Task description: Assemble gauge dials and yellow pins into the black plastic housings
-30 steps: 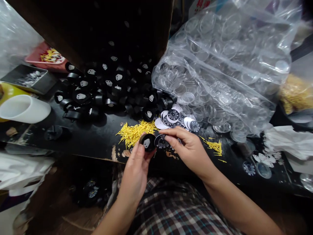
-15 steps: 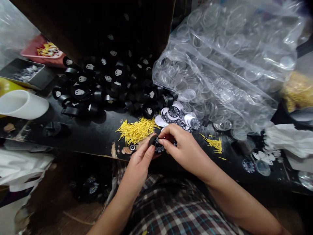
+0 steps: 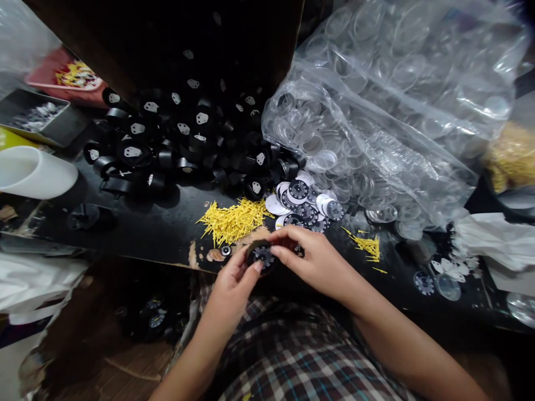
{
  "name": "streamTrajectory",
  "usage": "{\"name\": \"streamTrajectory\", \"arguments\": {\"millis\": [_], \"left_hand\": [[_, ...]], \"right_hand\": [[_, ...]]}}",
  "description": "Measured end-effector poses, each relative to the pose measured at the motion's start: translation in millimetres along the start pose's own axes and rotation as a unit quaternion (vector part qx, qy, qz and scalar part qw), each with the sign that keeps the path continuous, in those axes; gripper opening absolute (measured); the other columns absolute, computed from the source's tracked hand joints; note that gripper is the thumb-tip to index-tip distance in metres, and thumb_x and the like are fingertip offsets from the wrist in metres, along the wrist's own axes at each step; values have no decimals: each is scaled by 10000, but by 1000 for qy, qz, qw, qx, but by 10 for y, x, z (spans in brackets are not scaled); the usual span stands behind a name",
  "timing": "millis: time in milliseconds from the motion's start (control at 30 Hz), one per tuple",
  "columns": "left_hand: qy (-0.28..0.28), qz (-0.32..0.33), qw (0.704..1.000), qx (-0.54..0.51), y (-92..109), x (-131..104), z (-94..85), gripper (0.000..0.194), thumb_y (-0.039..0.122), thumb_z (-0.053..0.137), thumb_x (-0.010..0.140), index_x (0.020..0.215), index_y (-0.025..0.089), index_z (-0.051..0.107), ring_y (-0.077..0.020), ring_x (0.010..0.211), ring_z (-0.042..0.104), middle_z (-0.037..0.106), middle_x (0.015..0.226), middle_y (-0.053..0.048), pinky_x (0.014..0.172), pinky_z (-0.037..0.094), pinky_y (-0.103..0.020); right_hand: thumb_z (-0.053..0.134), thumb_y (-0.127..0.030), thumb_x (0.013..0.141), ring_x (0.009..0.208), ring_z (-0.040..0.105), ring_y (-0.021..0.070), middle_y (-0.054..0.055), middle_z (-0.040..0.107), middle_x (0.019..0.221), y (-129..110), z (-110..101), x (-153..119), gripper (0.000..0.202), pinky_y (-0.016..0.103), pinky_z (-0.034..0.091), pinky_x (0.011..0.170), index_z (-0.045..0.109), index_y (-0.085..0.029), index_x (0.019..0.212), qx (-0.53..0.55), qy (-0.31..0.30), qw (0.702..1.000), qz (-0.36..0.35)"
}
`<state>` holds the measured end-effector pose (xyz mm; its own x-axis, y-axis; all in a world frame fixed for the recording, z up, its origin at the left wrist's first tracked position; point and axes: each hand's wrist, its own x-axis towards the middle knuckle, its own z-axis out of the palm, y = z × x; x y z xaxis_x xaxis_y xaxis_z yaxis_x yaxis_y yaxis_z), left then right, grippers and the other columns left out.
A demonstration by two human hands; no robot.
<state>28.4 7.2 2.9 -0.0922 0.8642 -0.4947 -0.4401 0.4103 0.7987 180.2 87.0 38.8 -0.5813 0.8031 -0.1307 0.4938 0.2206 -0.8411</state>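
Both forearms are bare, without sleeves, watch or rings; a plaid garment of dark brown, white and teal checks (image 3: pixel 292 362) covers the lap.

The far black caps (image 3: pixel 184 139) look like glossy plastic. The right bag (image 3: pixel 388 111) is clear, shiny, crinkled film holding transparent plastic discs. The near table (image 3: pixel 159 234) is matt black, worn bare in patches. The shirt (image 3: pixel 292 362) is checked woven cloth.

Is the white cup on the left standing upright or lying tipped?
Tipped: the white cup lies on its side, open mouth facing the left edge.
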Motion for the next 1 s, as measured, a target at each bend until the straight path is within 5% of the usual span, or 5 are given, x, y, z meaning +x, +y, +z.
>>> {"name": "streamTrajectory", "arguments": {"millis": [167,300,733,833,1000], "left_hand": [[85,47,992,-76,38,18,-45,260,252,649,837,1091,199,659,-219,1050,622,685,1114,-54,965,478,-362],[119,79,982,-125,57,10,-12,238,263,644,837,1054,166,664,-234,1027,638,698,1072,-83,964,480,-385],[39,84,972,-217,203,72,139,236,272,530,918,1068,160,674,-223,1116,603,705,1084,-97,1013,445,-363],[68,97,973,-199,218,72,139,283,271,545,911,1178,212,616,-210,1070,626,701,1091,-70,985,468,-367],[77,77,989,-100,120,106,176,323,226,636,857,1175,279,614,-190,1133,578,653,1174,0,1006,444,-327]], "right_hand": [[501,-212,900,895,575,248,70,647,899,57,96,435,138,378,338,778,625,-150,897,-336,47,941,-11],[489,-222,889,854,568,255,84,642,904,50,161,572,153,380,302,733,616,-141,860,-411,36,911,-22],[578,-206,876,767,518,143,-6,582,786,-36,95,159,97,293,330,732,556,-169,788,-108,95,988,-47],[565,-223,900,781,527,131,-9,589,810,-88,71,122,93,283,348,746,570,-176,820,-22,83,994,-64],[538,-211,915,835,524,148,3,589,850,-158,70,83,87,297,342,762,587,-177,851,-52,60,995,-60]]}}
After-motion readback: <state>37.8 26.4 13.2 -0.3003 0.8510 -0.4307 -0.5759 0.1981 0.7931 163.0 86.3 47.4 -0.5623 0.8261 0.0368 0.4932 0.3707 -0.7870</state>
